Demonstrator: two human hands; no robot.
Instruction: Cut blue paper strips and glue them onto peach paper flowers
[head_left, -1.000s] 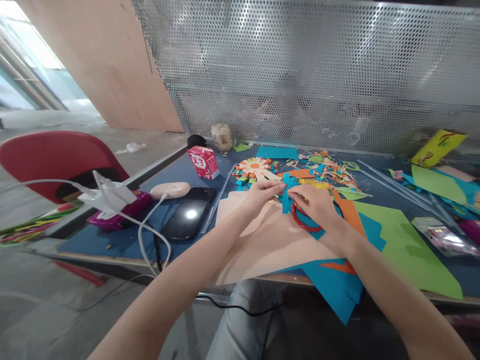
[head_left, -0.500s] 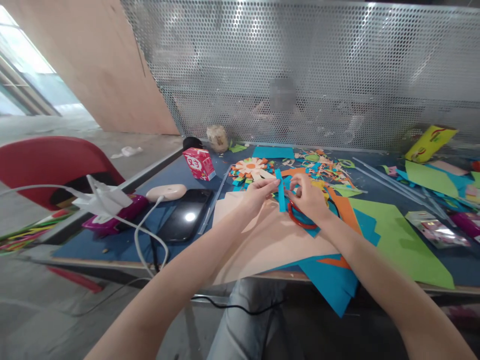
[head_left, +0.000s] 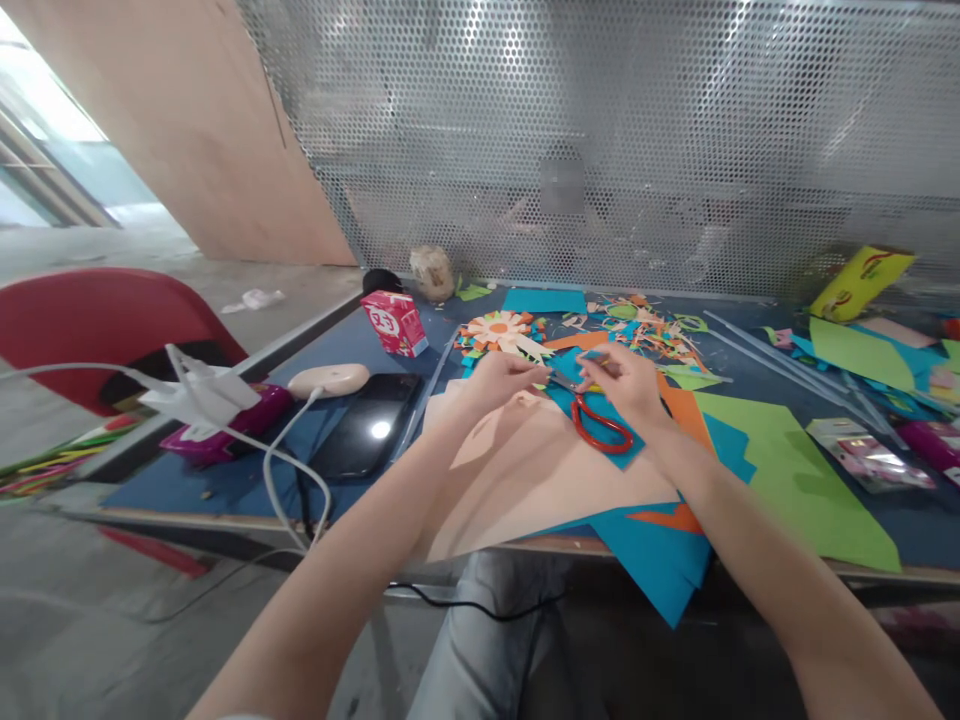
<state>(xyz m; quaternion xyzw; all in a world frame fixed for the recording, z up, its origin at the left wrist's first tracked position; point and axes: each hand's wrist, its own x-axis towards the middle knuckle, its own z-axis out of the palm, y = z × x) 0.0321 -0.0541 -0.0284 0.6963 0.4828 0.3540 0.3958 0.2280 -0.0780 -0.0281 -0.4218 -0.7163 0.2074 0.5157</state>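
My left hand (head_left: 511,382) is closed in a pinch, thumb against fingers, over the peach paper sheet (head_left: 540,480). A narrow blue paper strip seems to be in that pinch; its outline blends with the blue paper (head_left: 571,368) behind. My right hand (head_left: 624,382) is close by on the right, thumb and fingers pressed together; what they hold is too small to make out. Just below it lie red-handled scissors (head_left: 604,430), blades pointing up-left between the hands. A peach and orange paper flower (head_left: 498,330) lies beyond my left hand.
Paper scraps (head_left: 645,330) lie along the back below a perforated metal panel (head_left: 480,130). A black phone (head_left: 369,425), a pink box (head_left: 394,324) and a white cable (head_left: 274,465) are at left. Green paper (head_left: 795,475) and a shiny packet (head_left: 870,455) lie at right.
The blue strip stood upright in my left fingers; now it no longer stands out clearly. My right hand has risen slightly, and the scissors' red handle shows more fully.
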